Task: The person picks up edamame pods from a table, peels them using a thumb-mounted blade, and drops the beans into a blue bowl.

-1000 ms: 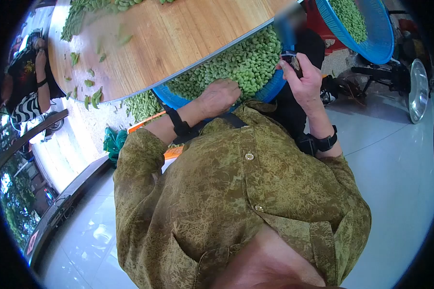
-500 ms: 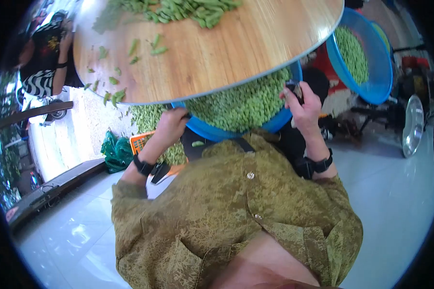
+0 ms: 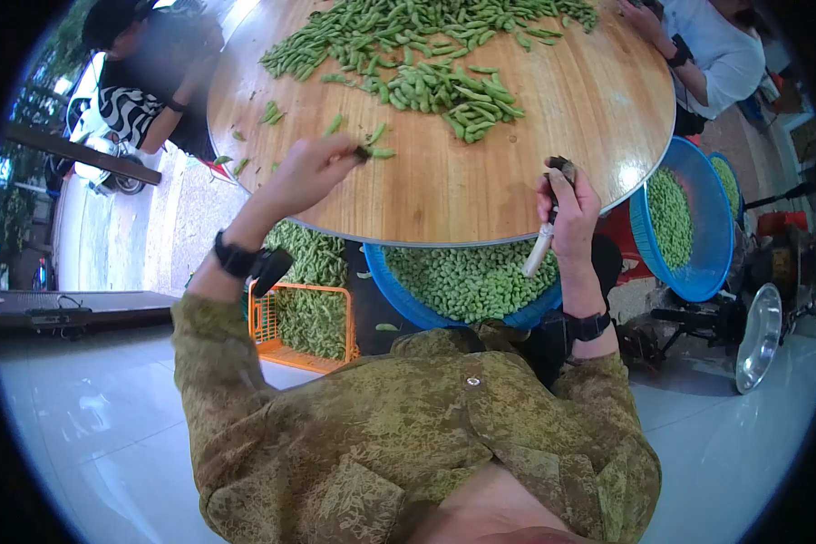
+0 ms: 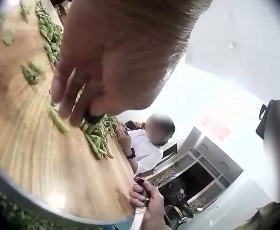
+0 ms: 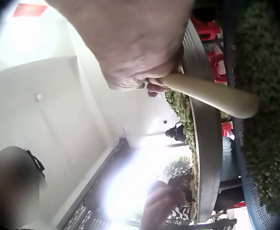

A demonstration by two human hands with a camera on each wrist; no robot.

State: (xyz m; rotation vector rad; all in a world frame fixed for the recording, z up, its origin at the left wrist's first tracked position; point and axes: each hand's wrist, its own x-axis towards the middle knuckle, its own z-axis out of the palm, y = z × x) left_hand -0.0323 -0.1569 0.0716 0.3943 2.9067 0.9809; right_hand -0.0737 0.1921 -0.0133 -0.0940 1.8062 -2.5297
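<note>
Over the wooden round table [image 3: 408, 204], the left hand [image 3: 308, 172] reaches out, something dark at its fingertips. The left wrist view shows this hand [image 4: 111, 57] with separated fingers bent down beside a green pod [image 4: 58, 119]; contact with it is unclear. A heap of pods [image 3: 453, 91] lies beyond. At the near right edge, the right hand [image 3: 576, 218] grips a tool with a pale handle [image 3: 539, 252] pointing down. The right wrist view shows that handle [image 5: 211, 93] jutting from the curled hand [image 5: 135, 52]; the tool's other end is hidden.
Below the table edge stands a blue basin [image 3: 397, 295] of shelled beans [image 3: 471, 281], with an orange crate [image 3: 301, 360] of pods to its left. Another blue basin [image 3: 712, 258] and a metal bowl [image 3: 758, 340] stand right. Two other people sit around the table.
The left hand has moved from the beans in the basin, past its left rim, up over the table. The right hand keeps the tool. The head view has shifted, showing more of the table.
</note>
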